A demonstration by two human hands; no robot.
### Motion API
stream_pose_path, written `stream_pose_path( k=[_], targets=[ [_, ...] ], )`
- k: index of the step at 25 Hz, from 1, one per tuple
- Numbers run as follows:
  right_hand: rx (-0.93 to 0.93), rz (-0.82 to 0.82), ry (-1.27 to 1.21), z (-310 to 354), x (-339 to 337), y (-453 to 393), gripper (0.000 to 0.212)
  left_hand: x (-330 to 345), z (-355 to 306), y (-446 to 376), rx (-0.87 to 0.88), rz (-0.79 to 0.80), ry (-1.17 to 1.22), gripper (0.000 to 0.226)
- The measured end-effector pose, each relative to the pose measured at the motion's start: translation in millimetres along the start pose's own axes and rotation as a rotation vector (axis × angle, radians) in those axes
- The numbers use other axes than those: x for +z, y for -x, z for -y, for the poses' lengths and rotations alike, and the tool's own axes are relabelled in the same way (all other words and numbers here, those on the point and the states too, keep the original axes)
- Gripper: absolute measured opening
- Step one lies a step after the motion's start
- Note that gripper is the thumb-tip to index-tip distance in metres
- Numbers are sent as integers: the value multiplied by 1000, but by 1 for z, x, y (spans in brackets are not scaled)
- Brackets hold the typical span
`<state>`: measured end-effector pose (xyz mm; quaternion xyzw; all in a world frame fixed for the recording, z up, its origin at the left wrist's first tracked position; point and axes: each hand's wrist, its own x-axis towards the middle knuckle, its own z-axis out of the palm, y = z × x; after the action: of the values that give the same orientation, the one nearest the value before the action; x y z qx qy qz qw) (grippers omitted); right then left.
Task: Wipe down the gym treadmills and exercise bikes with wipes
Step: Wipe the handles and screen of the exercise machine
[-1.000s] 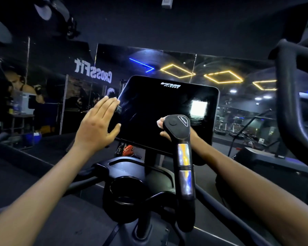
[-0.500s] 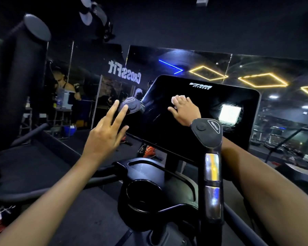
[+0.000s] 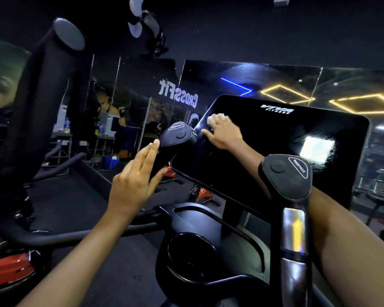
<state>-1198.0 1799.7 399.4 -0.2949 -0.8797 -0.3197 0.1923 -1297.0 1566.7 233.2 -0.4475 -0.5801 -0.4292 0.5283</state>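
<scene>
Right hand [image 3: 223,131] presses a white wipe [image 3: 215,119] flat on the bike console screen [image 3: 275,149] at its upper-left corner, unwiped width running right toward frame right; left hand [image 3: 134,180] open, empty, fingertips by left handle [image 3: 175,138]
</scene>
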Motion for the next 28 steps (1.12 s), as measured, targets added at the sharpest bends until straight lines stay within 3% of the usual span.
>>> stream_pose_path(
  k=[3,8,12,17,20,22,23,26,28],
  targets=[
    [-283,109,19,15,8,-1,60,2,1,2,17,-26,-22,52],
    [-100,-9,21,-6,5,-12,57,3,2,2,22,-32,-30,53],
    [-312,108,-29,32,15,14,53,3,0,3,-5,3,-27,53],
    [-563,170,-49,34,-3,75,46,-3,-11,5,-121,38,-4,58],
    [-535,154,-31,-7,-20,102,45,-6,-45,10,109,45,101,53],
    [-301,70,64,-42,-36,108,44,5,-73,4,249,170,256,46],
    [-184,36,113,-57,-34,107,45,15,-86,-3,198,272,319,46],
    [-207,-6,293,-99,28,107,58,53,-111,-42,-265,648,496,61],
    [-216,98,94,-118,55,118,68,82,-121,-60,-349,808,443,72]
  ],
)
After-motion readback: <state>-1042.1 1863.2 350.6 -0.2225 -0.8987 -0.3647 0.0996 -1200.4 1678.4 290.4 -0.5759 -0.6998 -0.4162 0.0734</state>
